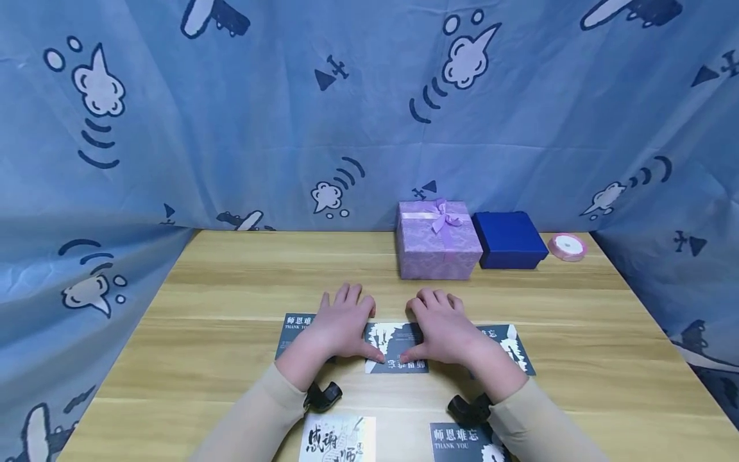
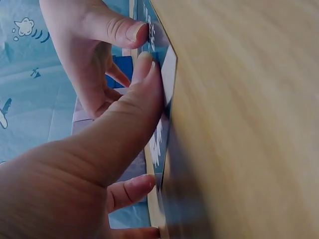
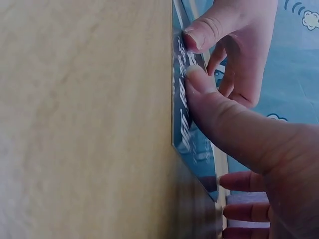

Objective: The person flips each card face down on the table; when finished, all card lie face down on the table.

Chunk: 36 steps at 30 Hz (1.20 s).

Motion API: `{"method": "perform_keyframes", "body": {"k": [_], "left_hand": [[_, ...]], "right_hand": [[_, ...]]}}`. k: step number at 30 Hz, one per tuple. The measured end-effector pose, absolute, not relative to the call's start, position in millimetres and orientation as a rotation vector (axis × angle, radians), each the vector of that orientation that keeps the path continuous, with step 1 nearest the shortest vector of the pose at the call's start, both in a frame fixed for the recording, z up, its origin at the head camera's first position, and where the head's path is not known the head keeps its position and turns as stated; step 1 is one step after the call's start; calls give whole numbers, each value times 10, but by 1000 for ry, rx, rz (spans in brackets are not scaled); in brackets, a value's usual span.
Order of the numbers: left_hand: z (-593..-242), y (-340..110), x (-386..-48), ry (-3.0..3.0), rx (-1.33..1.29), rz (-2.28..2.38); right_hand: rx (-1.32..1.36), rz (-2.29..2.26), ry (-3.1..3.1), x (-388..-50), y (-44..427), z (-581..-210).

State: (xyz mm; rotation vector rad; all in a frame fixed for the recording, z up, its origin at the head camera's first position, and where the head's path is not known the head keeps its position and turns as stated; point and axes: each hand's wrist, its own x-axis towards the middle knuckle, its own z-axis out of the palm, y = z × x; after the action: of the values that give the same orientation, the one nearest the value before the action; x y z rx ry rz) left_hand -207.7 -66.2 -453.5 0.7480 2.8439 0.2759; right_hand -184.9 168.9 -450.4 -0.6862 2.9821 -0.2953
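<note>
Head view: four dark teal-and-white rectangular paper cards, one white lettered card, one lilac ribboned box, one blue box, one pink roll, on wooden table. Middle dark card: long axis left-right, lettering upside down to person. Left hand, right hand either side: thumbs on card, fingers apart.
</note>
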Motion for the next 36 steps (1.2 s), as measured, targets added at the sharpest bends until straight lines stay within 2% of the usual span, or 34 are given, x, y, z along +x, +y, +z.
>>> {"method": "perform_keyframes", "body": {"k": [20,29,36], "left_hand": [[-4464,-519,-2023,2864,745,275],[-4339,-521,-2057,2960,757,278],[-4246,-547,-1996,3108,802,328]], "right_hand": [[-685,-335,2962,-1836,1764,-4486],[-722,-379,3067,-1944,1750,-4342],[-788,-541,3203,-1900,1721,-4228]]}}
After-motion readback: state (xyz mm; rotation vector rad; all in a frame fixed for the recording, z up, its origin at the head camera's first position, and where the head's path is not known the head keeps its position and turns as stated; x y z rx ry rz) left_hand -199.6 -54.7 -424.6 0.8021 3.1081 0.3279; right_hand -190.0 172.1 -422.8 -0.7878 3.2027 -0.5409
